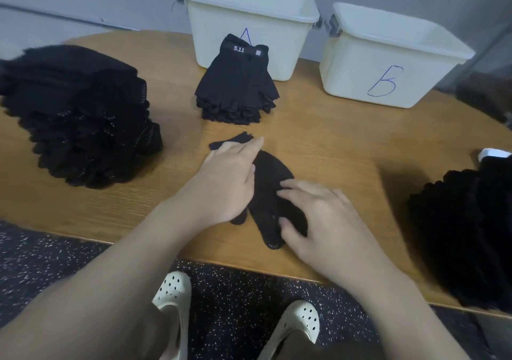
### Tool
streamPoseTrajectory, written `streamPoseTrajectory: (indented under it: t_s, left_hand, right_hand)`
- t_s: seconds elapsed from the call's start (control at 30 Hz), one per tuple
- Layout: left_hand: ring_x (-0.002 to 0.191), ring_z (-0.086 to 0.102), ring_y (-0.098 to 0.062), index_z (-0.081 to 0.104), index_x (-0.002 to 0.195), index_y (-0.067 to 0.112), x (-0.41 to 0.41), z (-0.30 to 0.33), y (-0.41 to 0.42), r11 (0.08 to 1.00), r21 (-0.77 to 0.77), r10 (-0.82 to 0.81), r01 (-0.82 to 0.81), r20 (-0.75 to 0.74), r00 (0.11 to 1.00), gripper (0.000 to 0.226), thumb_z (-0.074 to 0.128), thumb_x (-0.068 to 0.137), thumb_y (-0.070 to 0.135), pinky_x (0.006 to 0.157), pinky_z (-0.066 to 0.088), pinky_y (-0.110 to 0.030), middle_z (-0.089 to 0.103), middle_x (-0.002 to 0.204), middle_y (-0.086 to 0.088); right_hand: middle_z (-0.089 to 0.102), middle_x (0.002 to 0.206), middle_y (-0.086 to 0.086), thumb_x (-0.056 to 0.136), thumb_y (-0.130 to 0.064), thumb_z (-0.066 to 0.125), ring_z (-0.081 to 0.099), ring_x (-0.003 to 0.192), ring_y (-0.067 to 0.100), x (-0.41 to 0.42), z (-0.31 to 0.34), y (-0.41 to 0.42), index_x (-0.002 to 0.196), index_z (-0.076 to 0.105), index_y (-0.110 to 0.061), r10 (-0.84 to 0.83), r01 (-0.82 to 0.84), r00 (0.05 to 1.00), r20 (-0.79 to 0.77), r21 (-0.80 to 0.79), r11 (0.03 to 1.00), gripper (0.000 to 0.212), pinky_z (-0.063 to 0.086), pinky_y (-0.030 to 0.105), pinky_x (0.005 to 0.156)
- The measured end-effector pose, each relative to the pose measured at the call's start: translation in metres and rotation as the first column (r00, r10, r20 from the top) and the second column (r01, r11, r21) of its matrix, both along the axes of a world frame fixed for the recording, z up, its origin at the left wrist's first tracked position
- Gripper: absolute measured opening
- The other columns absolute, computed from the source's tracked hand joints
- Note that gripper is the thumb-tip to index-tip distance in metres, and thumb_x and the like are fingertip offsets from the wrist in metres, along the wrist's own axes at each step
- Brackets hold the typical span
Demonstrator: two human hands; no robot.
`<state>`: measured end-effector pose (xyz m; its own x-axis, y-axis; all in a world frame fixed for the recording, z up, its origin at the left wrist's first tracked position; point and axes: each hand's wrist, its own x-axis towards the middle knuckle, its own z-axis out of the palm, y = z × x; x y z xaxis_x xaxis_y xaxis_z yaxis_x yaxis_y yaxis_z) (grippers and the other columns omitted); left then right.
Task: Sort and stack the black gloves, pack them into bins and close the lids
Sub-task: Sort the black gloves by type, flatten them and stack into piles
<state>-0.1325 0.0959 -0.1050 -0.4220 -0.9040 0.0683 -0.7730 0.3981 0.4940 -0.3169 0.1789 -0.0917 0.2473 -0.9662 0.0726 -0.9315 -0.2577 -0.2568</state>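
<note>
Two bins stand at the back of the table (346,143), bin A (243,24) and bin B (388,63). Both are open, and no lids are in view. From this angle you cannot see their floors, so they may hold something, though nothing shows above the rims.

Sorting is under way, not finished. One neat stack of fingerless gloves (235,88) sits directly in front of bin A, touching its front wall or nearly so. A large pile of dotted gloves (80,115) lies at the far left. Another dark pile (471,235) sits at the right edge, too blurred to say whether it is sorted.

Between these, near the front edge, you are working on a single glove (273,193) lying flat on the table. Your left hand (224,182) rests on its far end with fingers straight and together, pressing it down. Your right hand (318,215) lies on its near end, fingers lightly bent and the thumb against the fabric; it appears to smooth rather than pinch.

Remaining, by my judgement: placing this glove on its stack, clearing the unsorted pile, packing both bins and closing the lids.
</note>
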Motion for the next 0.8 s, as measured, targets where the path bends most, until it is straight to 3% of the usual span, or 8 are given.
streamPoseTrajectory:
  t_s: [0.1, 0.2, 0.27, 0.37, 0.5, 0.6, 0.8]
  left_hand:
    - [0.14, 0.032, -0.013, 0.047, 0.152, 0.024, 0.024, -0.001, -0.002, 0.994, -0.113, 0.019, -0.008, 0.094, 0.995, 0.044, 0.039, 0.109, 0.02, 0.111, 0.023, -0.032, 0.046, 0.154, 0.009]
    - [0.136, 0.037, -0.014, 0.061, 0.142, 0.024, 0.041, -0.004, -0.001, 0.981, -0.19, -0.02, 0.04, 0.11, 0.994, 0.038, 0.048, 0.106, 0.029, 0.112, 0.028, -0.035, 0.053, 0.146, 0.007]
    - [0.143, 0.038, -0.015, 0.061, 0.142, 0.021, 0.048, -0.006, 0.002, 0.979, -0.2, -0.03, 0.046, 0.081, 0.996, 0.039, 0.049, 0.106, 0.028, 0.118, 0.027, -0.036, 0.052, 0.152, 0.004]
    - [0.152, 0.031, -0.012, 0.051, 0.152, 0.018, 0.054, -0.008, 0.004, 0.989, -0.138, -0.045, 0.053, 0.065, 0.997, 0.044, 0.046, 0.108, 0.021, 0.126, 0.02, -0.027, 0.039, 0.163, 0.004]
    - [0.152, 0.025, -0.004, 0.039, 0.158, 0.02, 0.057, -0.006, 0.003, 0.997, -0.071, -0.026, 0.026, -0.006, 1.0, 0.05, 0.042, 0.109, 0.011, 0.117, 0.005, -0.005, 0.033, 0.165, 0.007]
    - [0.152, 0.021, 0.0, 0.038, 0.158, 0.019, 0.058, -0.007, 0.004, 0.999, -0.035, -0.001, -0.001, -0.035, 0.999, 0.05, 0.04, 0.109, 0.011, 0.107, -0.002, 0.006, 0.029, 0.166, 0.01]
    - [0.153, 0.023, -0.004, 0.047, 0.153, 0.015, 0.051, -0.008, 0.002, 0.998, -0.014, 0.067, -0.068, -0.058, 0.996, 0.045, 0.041, 0.109, 0.011, 0.11, 0.001, 0.0, 0.034, 0.164, 0.007]
  right_hand:
    - [0.054, 0.147, -0.015, 0.088, -0.012, 0.06, 0.047, 0.137, 0.005, -0.006, 0.002, -0.013, 0.133, 0.066, -0.025, -0.086, 0.087, 0.996, -0.021, 0.032, 0.996, 0.047, 0.02, 0.02, 0.109]
    - [0.061, 0.141, -0.008, 0.089, -0.008, 0.056, 0.054, 0.131, 0.011, -0.005, 0.003, -0.025, 0.127, 0.07, -0.019, -0.172, 0.173, 0.984, 0.034, -0.011, 0.985, 0.042, 0.03, 0.03, 0.114]
    - [0.059, 0.142, -0.002, 0.095, -0.011, 0.052, 0.053, 0.13, 0.018, 0.01, 0.001, -0.031, 0.134, 0.064, -0.014, -0.187, 0.194, 0.978, 0.095, -0.076, 0.978, 0.041, 0.032, 0.033, 0.114]
    - [0.042, 0.16, 0.004, 0.105, -0.019, 0.042, 0.034, 0.149, 0.018, 0.046, -0.005, -0.036, 0.152, 0.045, -0.011, -0.106, 0.118, 0.988, 0.109, -0.112, 0.987, 0.048, 0.019, 0.032, 0.124]
    - [0.007, 0.173, 0.001, 0.11, -0.031, 0.027, 0.001, 0.159, 0.014, 0.075, -0.018, -0.048, 0.165, 0.011, -0.019, -0.048, 0.048, 0.998, 0.032, 0.002, 0.999, 0.058, -0.001, 0.033, 0.129]
    - [-0.004, 0.173, 0.0, 0.111, -0.038, 0.02, -0.008, 0.158, 0.014, 0.074, -0.023, -0.049, 0.165, 0.005, -0.024, -0.058, 0.059, 0.998, -0.017, 0.059, 0.996, 0.058, -0.007, 0.035, 0.128]
    - [-0.017, 0.171, -0.002, 0.104, -0.062, 0.007, -0.02, 0.156, 0.013, 0.06, -0.023, -0.037, 0.164, -0.008, -0.023, -0.167, 0.18, 0.981, -0.101, 0.131, 0.975, 0.073, -0.012, 0.035, 0.127]
